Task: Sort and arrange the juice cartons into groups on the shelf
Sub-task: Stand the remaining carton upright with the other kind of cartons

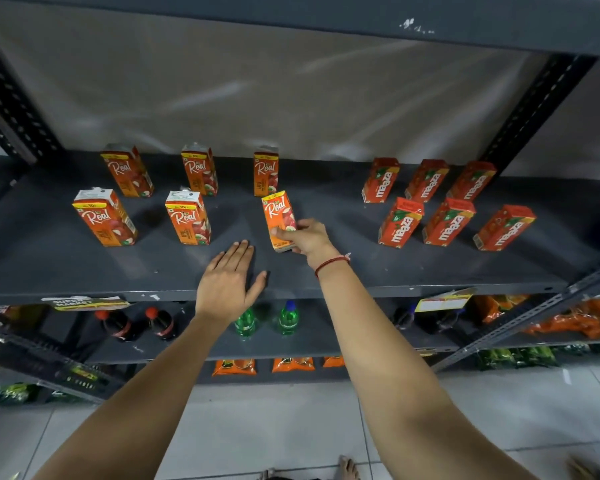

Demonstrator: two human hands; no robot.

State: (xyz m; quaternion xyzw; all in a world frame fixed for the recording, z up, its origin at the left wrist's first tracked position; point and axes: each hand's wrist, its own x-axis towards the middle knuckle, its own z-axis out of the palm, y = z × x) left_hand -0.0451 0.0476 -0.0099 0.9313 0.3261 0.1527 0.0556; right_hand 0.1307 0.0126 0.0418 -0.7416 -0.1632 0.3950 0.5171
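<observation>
I see a dark grey metal shelf point(84, 271) carrying two groups of juice cartons. At 9 o'clock stand five upright Real cartons point(187, 218), each orange-red with white script "Real" and a yellow band reading "10"; three form the rear row, two the front. At 3 o'clock stand six red Maaza cartons point(449, 221), "maaza" running up each face, in two rows of three. I read "SUPER MARKET" on a tag point(84, 302) at the shelf's front lip, toward 8 o'clock. My right hand point(309, 239) holds a sixth Real carton point(279, 218) near centre, thumb and fingers clasped round its lower half, the carton tilted and extending toward 11 o'clock from the grip. My left hand point(227, 282) lies flat and spread, holding nothing, at 7 o'clock of that carton.
</observation>
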